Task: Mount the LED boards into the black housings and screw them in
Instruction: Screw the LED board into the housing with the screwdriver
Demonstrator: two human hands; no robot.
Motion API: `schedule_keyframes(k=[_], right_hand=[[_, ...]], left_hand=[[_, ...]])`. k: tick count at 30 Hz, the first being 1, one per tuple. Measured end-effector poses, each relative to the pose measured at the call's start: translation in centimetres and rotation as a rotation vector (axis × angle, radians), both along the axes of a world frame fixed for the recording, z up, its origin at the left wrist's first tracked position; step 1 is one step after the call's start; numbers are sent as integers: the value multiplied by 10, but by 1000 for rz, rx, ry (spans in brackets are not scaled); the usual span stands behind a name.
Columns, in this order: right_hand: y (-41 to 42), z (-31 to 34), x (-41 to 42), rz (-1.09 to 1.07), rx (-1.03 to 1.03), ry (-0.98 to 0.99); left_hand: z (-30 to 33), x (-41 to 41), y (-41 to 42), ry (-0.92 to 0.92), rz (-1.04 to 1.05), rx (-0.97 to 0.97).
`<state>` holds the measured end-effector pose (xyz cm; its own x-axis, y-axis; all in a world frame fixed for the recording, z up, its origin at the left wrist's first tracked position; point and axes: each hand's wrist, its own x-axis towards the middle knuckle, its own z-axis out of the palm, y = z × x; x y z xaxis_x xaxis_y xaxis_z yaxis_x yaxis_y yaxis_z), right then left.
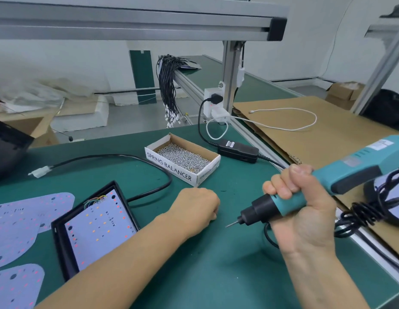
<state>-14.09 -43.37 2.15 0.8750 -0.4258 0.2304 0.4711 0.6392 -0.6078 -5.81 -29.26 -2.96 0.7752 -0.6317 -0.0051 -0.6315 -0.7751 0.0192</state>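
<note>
Mat (216, 264), green: bare at lower centre. Housing (60, 241) with board (98, 228), lower left. Screw box (183, 161), centre. Left hand (198, 208) fisted, contents hidden; right hand (298, 206) grips screwdriver (327, 181). Cardboard (316, 134), right.

Bright, even overhead light; soft shadows lie under the forearms on the green matte table mat (216, 275); wide-angle bending and blur at left edge
</note>
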Motion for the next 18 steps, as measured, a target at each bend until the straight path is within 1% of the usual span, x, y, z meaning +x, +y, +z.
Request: schedule_keyframes(k=[2,3,4,5,6,7,8,9,10,12,14,18], right_hand=[[3,1,0,5,5,-2],[5,2,0,8,7,-2],[7,3,0,13,10,-6],[9,5,0,20,14,-11],[10,7,0,29,17,-19],[12,10,0,37,19,-27],[14,12,0,48,22,-38],[17,15,1,63,26,-52],[22,18,2,82,32,-67],[35,23,4,129,41,-92],[54,26,5,185,46,-104],[93,32,7,318,81,-125]], left_hand=[[-2,-3,3,-16,2,48],[-1,-6,4,-3,20,32],[1,-10,5,36,60,-58],[6,-14,8,111,125,-236],[13,-19,12,233,209,-487],[23,-26,19,395,284,-750],[31,-33,28,539,316,-998],[39,-41,41,639,313,-1197],[45,-51,54,709,314,-1346],[55,-73,77,842,328,-1547],[55,-90,98,906,388,-1668],[46,-115,126,946,501,-1864]])
